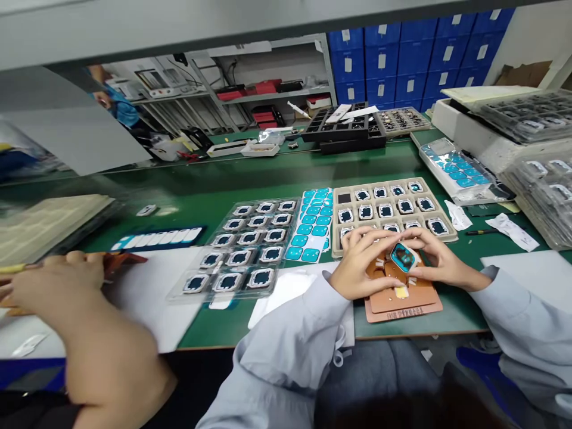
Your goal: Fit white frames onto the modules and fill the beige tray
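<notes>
Both my hands meet over a brown fixture block (pixel 402 301) at the table's front edge. My left hand (pixel 357 265) and my right hand (pixel 440 256) pinch a small square part with a blue film (pixel 403 256) between their fingertips, just above the fixture. Behind them lies a beige tray (pixel 449 229) of similar dark-faced parts. A sheet of blue stickers (pixel 313 229) lies to its left, beside a clear tray (pixel 243 250) with several more parts.
A co-worker's arm and hand (pixel 67 298) reach in at the left over white paper. Clear stacked trays (pixel 536 179) stand at the right, black trays (pixel 344 128) at the back, and blue bins (pixel 402 59) line the wall.
</notes>
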The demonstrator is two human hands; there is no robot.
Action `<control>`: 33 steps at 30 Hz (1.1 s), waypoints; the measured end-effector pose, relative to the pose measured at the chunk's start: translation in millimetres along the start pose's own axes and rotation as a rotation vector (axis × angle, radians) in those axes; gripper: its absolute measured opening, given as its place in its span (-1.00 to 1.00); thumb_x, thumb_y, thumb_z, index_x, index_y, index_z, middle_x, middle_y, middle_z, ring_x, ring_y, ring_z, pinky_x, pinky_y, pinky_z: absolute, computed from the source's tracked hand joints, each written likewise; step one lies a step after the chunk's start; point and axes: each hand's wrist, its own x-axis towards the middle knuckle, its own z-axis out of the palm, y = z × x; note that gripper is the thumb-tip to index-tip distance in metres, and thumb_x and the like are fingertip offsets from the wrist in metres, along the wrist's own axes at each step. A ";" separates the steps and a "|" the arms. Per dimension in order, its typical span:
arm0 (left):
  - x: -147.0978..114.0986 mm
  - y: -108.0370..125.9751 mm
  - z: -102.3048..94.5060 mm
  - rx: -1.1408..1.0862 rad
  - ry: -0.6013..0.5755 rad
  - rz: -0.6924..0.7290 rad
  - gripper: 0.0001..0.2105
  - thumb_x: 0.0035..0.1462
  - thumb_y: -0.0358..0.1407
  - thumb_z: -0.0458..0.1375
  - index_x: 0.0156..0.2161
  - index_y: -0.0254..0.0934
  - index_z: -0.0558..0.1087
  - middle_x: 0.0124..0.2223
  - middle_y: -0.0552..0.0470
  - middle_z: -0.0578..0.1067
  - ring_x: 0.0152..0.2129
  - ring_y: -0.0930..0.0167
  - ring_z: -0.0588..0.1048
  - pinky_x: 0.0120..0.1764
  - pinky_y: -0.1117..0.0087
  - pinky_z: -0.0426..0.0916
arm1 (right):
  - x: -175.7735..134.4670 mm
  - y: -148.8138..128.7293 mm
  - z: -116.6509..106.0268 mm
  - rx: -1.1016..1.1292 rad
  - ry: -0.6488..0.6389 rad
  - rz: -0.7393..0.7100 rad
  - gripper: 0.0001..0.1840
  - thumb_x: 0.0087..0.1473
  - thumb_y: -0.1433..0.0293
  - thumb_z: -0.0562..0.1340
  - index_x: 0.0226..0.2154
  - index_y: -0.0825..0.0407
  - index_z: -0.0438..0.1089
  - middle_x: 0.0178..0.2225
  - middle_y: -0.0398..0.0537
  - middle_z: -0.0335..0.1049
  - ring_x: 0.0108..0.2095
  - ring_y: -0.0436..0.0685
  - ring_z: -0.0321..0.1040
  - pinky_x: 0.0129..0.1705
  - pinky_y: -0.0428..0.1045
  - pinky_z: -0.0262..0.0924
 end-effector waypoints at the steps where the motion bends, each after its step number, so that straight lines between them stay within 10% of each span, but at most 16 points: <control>1: 0.4 -0.3 0.1 0.018 0.047 0.020 -0.29 0.05 0.18 0.23 0.23 -0.14 0.34 0.09 -0.15 0.49 0.04 0.16 0.33 0.11 0.09 0.18 | 0.4 0.0 -0.8 0.035 -0.009 0.012 -0.38 0.15 0.13 0.33 0.14 -0.11 0.09 0.02 0.03 0.41 0.11 0.23 0.35 0.17 0.18 0.22; 6: 3.8 1.7 -3.0 0.101 0.194 0.160 -0.40 0.10 0.03 0.28 0.18 -0.18 0.34 0.03 -0.12 0.55 0.01 0.21 0.40 0.06 0.16 0.22 | 2.3 2.4 -1.9 0.065 -0.030 0.023 -0.31 0.16 0.00 0.27 0.20 -0.11 0.06 0.02 0.04 0.44 0.09 0.27 0.37 0.17 0.21 0.20; 14: 8.4 -3.4 4.7 0.121 0.116 0.345 -0.71 0.25 -0.11 0.19 -0.01 -0.19 0.50 -0.10 0.00 0.63 -0.07 0.35 0.48 0.00 0.28 0.32 | 4.1 16.0 3.3 -0.373 0.115 -0.119 -0.33 0.08 0.11 0.35 0.18 -0.10 0.20 0.11 0.11 0.32 0.09 0.35 0.35 0.12 0.21 0.29; 21: 18.1 12.1 -17.7 0.383 -0.066 0.010 -0.73 0.32 -0.14 0.09 -0.13 -0.25 0.55 -0.14 -0.07 0.59 -0.13 0.34 0.50 -0.06 0.32 0.41 | -0.4 19.1 -18.8 -0.235 0.298 -0.084 -0.45 0.11 0.07 0.34 0.08 -0.15 0.22 0.06 0.03 0.44 0.14 0.27 0.33 0.18 0.19 0.23; 24: 37.1 8.5 -47.9 0.474 -0.206 -0.347 -0.86 0.22 -0.22 0.22 -0.19 -0.22 0.56 -0.14 -0.04 0.58 -0.11 0.30 0.51 -0.07 0.35 0.39 | 3.0 15.4 -33.8 -0.235 0.506 -0.070 -0.47 0.03 0.05 0.36 -0.01 -0.11 0.29 -0.04 0.02 0.49 -0.05 0.23 0.42 0.00 0.13 0.33; 28: 75.2 -34.5 -69.1 0.515 -0.183 -0.673 -0.88 0.18 -0.27 0.25 -0.20 -0.25 0.56 -0.11 -0.08 0.56 -0.08 0.26 0.50 -0.02 0.34 0.34 | 6.9 14.7 -54.5 -0.538 0.738 0.130 -0.57 0.01 0.01 0.26 -0.18 -0.05 0.44 -0.17 0.03 0.49 -0.22 0.25 0.39 -0.24 0.11 0.27; 33: 96.1 -83.3 -45.3 0.512 -0.203 -0.836 -0.80 0.26 -0.26 0.18 -0.08 -0.32 0.49 -0.02 -0.14 0.51 -0.07 0.30 0.49 0.01 0.23 0.40 | 8.6 23.6 -72.6 -0.726 0.769 0.159 -0.62 -0.04 0.06 0.16 -0.34 -0.01 0.44 -0.30 0.10 0.46 -0.18 0.36 0.32 -0.06 0.23 0.18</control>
